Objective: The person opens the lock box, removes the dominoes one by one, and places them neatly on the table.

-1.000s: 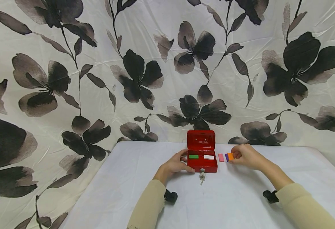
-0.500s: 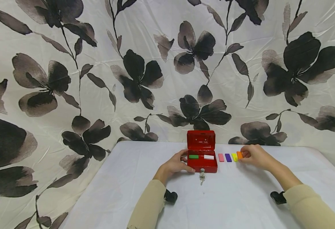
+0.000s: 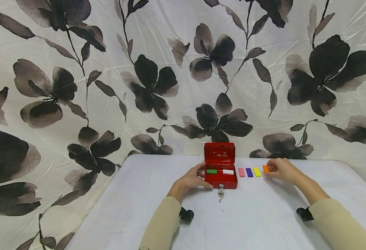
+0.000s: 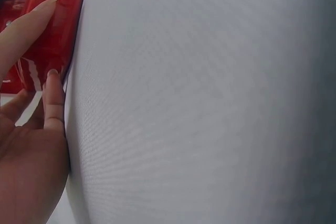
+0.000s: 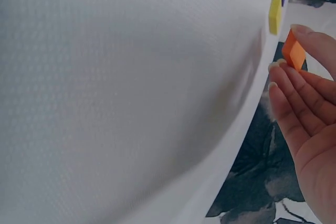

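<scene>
A red metal cash box (image 3: pixel 221 180) stands with its lid raised at the back of the table. My left hand (image 3: pixel 189 180) grips its left front corner, thumb on the front and fingers along the side. Inside lie a green block (image 3: pixel 211 171) and a white block (image 3: pixel 228 172). An orange block (image 5: pixel 294 51) is pinched between the thumb and fingers of my right hand (image 3: pixel 283 171), close to the tabletop. Left of that hand, a pink block (image 3: pixel 241 172), a purple block (image 3: pixel 249 172) and a yellow block (image 3: pixel 257 172) lie in a row, spaced apart.
Keys (image 3: pixel 221 195) hang from the lock on the box's front. A white cloth covers the table (image 3: pixel 239 222). Behind it rises a floral fabric backdrop (image 3: pixel 176 90), close to the box's lid.
My right hand has moved rightward with the orange block, away from the purple block. The yellow block, hidden at first, now lies uncovered in the row. My left hand has stayed on the box.
</scene>
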`<action>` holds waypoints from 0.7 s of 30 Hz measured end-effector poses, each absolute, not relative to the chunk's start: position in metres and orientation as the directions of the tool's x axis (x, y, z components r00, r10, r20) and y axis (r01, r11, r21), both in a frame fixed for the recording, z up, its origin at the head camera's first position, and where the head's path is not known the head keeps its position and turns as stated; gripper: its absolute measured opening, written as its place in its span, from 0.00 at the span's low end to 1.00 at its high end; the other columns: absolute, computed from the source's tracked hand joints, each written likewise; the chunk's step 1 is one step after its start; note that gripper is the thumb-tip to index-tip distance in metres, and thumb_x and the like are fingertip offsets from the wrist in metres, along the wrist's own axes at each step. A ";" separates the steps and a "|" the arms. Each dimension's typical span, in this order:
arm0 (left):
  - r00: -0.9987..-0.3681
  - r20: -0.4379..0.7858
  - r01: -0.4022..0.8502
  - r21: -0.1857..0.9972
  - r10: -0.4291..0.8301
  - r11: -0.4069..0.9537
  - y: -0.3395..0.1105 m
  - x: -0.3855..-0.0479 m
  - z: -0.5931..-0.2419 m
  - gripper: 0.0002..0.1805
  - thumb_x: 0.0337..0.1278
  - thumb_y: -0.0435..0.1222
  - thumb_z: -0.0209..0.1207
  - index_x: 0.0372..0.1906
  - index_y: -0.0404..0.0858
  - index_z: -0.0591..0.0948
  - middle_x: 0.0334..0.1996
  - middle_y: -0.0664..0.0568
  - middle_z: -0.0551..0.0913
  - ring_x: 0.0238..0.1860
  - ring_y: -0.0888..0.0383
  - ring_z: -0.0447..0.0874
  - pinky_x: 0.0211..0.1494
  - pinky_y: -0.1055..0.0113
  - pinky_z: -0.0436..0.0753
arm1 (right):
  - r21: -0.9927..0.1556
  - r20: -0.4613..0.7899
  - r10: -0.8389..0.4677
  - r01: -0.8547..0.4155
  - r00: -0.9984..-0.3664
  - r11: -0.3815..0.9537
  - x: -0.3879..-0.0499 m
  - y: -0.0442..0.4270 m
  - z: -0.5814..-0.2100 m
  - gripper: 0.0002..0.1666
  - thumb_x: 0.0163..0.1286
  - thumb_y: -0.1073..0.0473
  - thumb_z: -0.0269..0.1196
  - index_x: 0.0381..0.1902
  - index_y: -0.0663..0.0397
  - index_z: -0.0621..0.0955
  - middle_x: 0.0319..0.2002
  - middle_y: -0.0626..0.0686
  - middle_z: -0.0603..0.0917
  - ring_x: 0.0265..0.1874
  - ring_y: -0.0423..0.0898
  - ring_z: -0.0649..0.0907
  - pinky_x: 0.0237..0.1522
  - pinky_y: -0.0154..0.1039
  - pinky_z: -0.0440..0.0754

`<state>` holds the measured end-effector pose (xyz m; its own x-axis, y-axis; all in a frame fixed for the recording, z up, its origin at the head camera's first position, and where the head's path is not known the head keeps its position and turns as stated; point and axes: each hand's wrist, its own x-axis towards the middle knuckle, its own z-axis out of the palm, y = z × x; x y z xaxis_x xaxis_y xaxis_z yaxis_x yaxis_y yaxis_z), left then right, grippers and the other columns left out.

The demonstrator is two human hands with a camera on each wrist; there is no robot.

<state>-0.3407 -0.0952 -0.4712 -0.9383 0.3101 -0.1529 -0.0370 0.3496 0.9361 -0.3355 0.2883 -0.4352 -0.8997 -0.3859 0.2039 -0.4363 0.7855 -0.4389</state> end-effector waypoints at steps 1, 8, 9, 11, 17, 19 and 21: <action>-0.938 -0.154 -0.039 0.937 0.310 0.348 -0.095 -0.341 -0.471 0.51 0.42 0.32 0.79 0.75 0.49 0.69 0.56 0.51 0.78 0.57 0.50 0.71 0.58 0.52 0.80 | -0.438 0.201 -0.384 -0.433 -0.901 0.787 -0.336 0.288 -0.436 0.19 0.56 0.64 0.77 0.40 0.72 0.83 0.29 0.52 0.83 0.30 0.45 0.79 0.36 0.43 0.82; -0.937 -0.153 -0.042 0.941 0.315 0.335 -0.095 -0.340 -0.470 0.50 0.42 0.32 0.79 0.74 0.48 0.69 0.55 0.51 0.78 0.56 0.49 0.71 0.59 0.50 0.80 | -0.425 0.172 -0.372 -0.409 -0.912 0.807 -0.343 0.289 -0.439 0.17 0.55 0.63 0.78 0.37 0.69 0.84 0.27 0.50 0.81 0.30 0.47 0.77 0.36 0.44 0.80; -0.937 -0.153 -0.041 0.941 0.315 0.335 -0.095 -0.340 -0.470 0.50 0.42 0.32 0.79 0.74 0.48 0.69 0.55 0.51 0.78 0.56 0.49 0.71 0.59 0.50 0.80 | -0.425 0.166 -0.371 -0.406 -0.914 0.809 -0.344 0.289 -0.439 0.17 0.55 0.62 0.78 0.36 0.69 0.84 0.27 0.50 0.81 0.30 0.47 0.77 0.37 0.45 0.81; -0.937 -0.150 -0.038 0.941 0.315 0.336 -0.095 -0.340 -0.470 0.50 0.42 0.32 0.79 0.75 0.48 0.69 0.55 0.51 0.78 0.56 0.49 0.71 0.60 0.50 0.80 | -0.429 0.151 -0.367 -0.396 -0.918 0.812 -0.346 0.289 -0.440 0.17 0.55 0.62 0.78 0.36 0.68 0.84 0.27 0.50 0.81 0.31 0.48 0.78 0.39 0.47 0.81; -0.937 -0.145 -0.032 0.941 0.318 0.337 -0.095 -0.339 -0.469 0.50 0.42 0.31 0.79 0.75 0.47 0.69 0.55 0.51 0.78 0.55 0.50 0.72 0.59 0.51 0.80 | -0.437 0.132 -0.372 -0.391 -0.919 0.810 -0.349 0.289 -0.442 0.17 0.55 0.62 0.78 0.37 0.69 0.85 0.28 0.50 0.82 0.31 0.48 0.79 0.40 0.48 0.82; -0.937 -0.145 -0.031 0.942 0.319 0.336 -0.095 -0.340 -0.470 0.50 0.42 0.31 0.79 0.75 0.47 0.69 0.55 0.51 0.78 0.55 0.50 0.72 0.59 0.51 0.81 | -0.438 0.133 -0.376 -0.394 -0.917 0.808 -0.350 0.289 -0.442 0.18 0.55 0.62 0.78 0.38 0.69 0.85 0.28 0.50 0.82 0.31 0.47 0.79 0.40 0.47 0.81; -0.937 -0.146 -0.033 0.942 0.317 0.335 -0.095 -0.340 -0.470 0.50 0.42 0.31 0.79 0.75 0.47 0.69 0.55 0.51 0.78 0.55 0.50 0.72 0.59 0.51 0.81 | -0.437 0.134 -0.380 -0.399 -0.915 0.806 -0.351 0.289 -0.443 0.18 0.55 0.62 0.78 0.38 0.69 0.85 0.27 0.50 0.82 0.30 0.46 0.78 0.39 0.45 0.80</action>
<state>-0.3398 -0.0955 -0.4697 -0.9372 0.3169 -0.1459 -0.0335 0.3347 0.9417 -0.3515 0.2887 -0.4431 -0.9152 -0.3803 0.1336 -0.3988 0.8061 -0.4373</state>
